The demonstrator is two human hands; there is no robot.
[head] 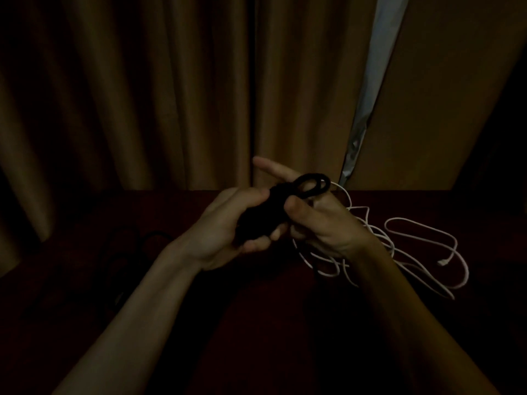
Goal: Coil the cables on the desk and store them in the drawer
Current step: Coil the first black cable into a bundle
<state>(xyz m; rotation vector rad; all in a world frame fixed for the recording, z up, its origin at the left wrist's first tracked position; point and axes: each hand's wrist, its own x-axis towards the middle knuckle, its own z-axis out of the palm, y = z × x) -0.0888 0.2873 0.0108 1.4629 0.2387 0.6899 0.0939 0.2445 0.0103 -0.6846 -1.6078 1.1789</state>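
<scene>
One black cable coil [275,202] inside left grip [225,232] and right grip [322,223]

light: dim, brownish throughout | beyond my left hand [225,226]: brown curtain [128,95] in deep vertical folds, reaching down to the desk's far edge | up past my right hand [322,223]: narrow pale bluish gap [379,67] between the curtain and a flat brown panel [442,109] | under both: dark reddish desk [271,323]
</scene>
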